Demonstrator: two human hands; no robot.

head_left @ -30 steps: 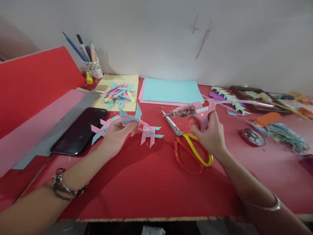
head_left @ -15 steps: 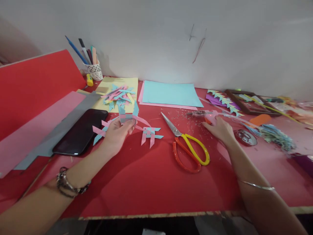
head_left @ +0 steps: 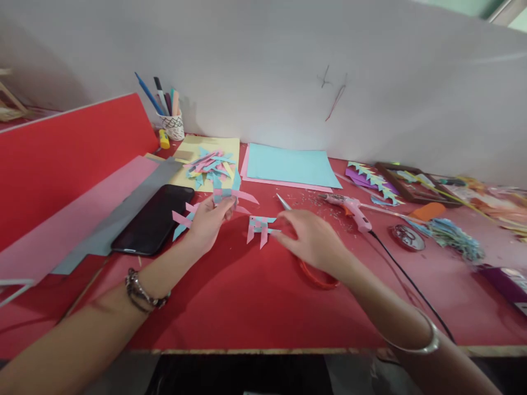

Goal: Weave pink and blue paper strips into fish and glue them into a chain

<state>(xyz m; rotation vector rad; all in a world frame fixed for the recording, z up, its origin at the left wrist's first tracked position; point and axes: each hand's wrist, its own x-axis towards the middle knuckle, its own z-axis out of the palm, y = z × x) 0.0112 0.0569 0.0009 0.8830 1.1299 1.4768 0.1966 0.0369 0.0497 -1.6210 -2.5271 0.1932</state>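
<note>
My hands are apart over the red table [head_left: 230, 312]. My left hand [head_left: 207, 224] pinches a woven pink-and-blue paper piece [head_left: 223, 193] between thumb and fingers, raised a little, its loose strips sticking out. My right hand [head_left: 316, 242] has its thumb and fingers parted and curved, with nothing in its grasp; it hangs over the scissors [head_left: 320, 278], hiding their middle, and its fingertips are right by the tail strips of a small woven paper fish [head_left: 258, 224] lying between my hands. I cannot tell if they touch it. Another woven piece [head_left: 181, 220] shows beside my left wrist, next to the black phone [head_left: 153, 220]. To the right lies the pink glue gun [head_left: 349, 207]; farther back, cut strips [head_left: 209, 164] are heaped on a yellow sheet [head_left: 229, 144], beside blue paper [head_left: 290, 164].
</note>
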